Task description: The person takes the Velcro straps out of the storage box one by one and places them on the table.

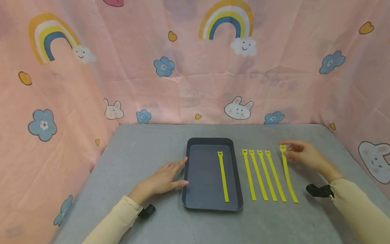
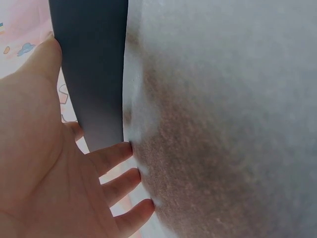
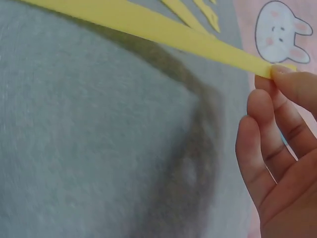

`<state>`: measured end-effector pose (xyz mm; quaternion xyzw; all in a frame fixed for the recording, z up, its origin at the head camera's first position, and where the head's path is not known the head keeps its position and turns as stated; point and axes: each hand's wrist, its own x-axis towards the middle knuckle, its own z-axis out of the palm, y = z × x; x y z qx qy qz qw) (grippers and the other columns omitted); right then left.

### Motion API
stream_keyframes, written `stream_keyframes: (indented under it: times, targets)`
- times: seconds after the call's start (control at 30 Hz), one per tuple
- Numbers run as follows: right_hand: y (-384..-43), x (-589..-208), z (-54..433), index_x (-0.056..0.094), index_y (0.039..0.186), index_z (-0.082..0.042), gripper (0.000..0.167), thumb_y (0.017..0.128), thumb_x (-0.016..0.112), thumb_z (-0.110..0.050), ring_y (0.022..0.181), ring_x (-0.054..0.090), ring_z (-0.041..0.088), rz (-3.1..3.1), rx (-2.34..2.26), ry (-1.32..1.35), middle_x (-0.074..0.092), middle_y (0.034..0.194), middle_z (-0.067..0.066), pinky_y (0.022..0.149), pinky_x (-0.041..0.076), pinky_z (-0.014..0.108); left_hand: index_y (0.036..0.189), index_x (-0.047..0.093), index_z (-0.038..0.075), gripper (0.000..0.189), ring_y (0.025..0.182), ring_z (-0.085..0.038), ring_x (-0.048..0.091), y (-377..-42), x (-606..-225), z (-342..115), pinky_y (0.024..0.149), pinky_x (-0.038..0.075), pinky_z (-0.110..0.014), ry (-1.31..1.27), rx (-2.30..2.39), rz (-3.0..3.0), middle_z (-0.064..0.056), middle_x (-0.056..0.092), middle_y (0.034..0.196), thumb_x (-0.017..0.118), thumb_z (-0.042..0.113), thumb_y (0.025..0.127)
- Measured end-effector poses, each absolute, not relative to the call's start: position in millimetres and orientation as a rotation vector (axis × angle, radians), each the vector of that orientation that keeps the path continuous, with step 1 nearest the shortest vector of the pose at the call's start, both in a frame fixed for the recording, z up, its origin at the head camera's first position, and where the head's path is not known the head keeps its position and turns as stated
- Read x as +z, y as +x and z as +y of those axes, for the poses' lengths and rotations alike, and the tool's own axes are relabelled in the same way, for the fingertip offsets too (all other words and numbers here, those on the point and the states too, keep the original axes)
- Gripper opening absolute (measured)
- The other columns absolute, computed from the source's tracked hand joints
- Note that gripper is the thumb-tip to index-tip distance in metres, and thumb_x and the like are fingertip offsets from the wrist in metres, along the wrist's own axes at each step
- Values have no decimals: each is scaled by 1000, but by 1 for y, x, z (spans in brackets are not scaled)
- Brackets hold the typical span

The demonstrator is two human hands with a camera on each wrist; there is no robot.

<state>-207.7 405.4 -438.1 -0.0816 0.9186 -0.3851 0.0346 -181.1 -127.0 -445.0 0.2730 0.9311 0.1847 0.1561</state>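
My right hand (image 1: pixel 300 154) pinches the slotted head of a yellow hook-and-loop cable tie (image 1: pixel 287 174) between thumb and fingertips. In the right wrist view the strap (image 3: pixel 163 32) slants away from the pinch, its head end raised and its shadow on the table below. Fingers spread, my left hand (image 1: pixel 164 176) touches the left side of a dark grey rectangular tray (image 1: pixel 201 176). The tray's outer wall (image 2: pixel 91 74) stands beside that thumb and fingers in the left wrist view. One yellow cable tie (image 1: pixel 223 178) lies lengthwise inside the tray, toward its right side.
Several more yellow cable ties (image 1: pixel 262 174) lie in a slanted row on the grey table (image 1: pixel 146 145), between the tray and my right hand. A pink printed cloth (image 1: pixel 131 78) hangs along the back and both sides. Each wrist carries a black camera mount (image 1: pixel 318 190).
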Motion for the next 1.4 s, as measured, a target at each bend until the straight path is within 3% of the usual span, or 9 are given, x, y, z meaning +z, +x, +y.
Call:
stream_keyframes:
  times: [0.5, 0.93, 1.4]
  targets:
    - [-213, -455, 394, 56, 135, -2, 43, 98, 63, -21, 68, 58, 9, 2857, -1100, -168, 66, 96, 16, 60, 53, 27, 161, 10, 24, 87, 148, -40, 30, -181, -445, -127, 119, 26, -60, 802, 544, 2669, -11, 30, 162, 54, 59, 94]
    - [-216, -462, 388, 60, 131, -2, 38, 97, 65, -18, 67, 55, 8, 2913, -1023, -138, 67, 97, 15, 56, 50, 26, 161, 10, 25, 88, 149, -39, 29, -180, -444, -127, 119, 26, -60, 791, 550, 2667, -10, 30, 163, 55, 60, 94]
    - [-220, -466, 387, 61, 130, -2, 36, 97, 64, -16, 62, 53, 10, 2929, -974, -146, 67, 86, 9, 55, 48, 26, 161, 9, 25, 87, 149, -40, 29, -180, -444, -126, 119, 26, -59, 796, 542, 2670, -9, 29, 163, 55, 59, 94]
